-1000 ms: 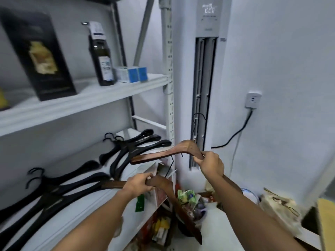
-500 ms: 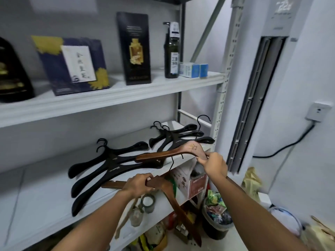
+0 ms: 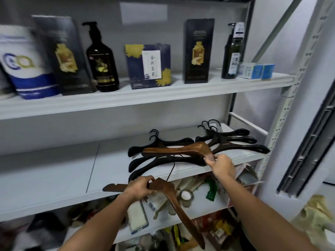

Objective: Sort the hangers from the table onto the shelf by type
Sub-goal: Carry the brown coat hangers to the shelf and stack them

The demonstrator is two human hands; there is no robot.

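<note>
The navy box (image 3: pixel 147 66) on the upper shelf (image 3: pixel 145 98) is carrying a white label with vertical Chinese characters, too small to read; the other labels are blurring out. Below that shelf, the right hand (image 3: pixel 220 164) is reaching forward, fingers closing around the end of a brown hanger (image 3: pixel 174 151) held over the black hangers (image 3: pixel 199 149) lying on the middle shelf (image 3: pixel 54 178). The left hand (image 3: pixel 139 187) is gripping a second brown hanger (image 3: pixel 172 198) at its centre, at that shelf's front edge.
</note>
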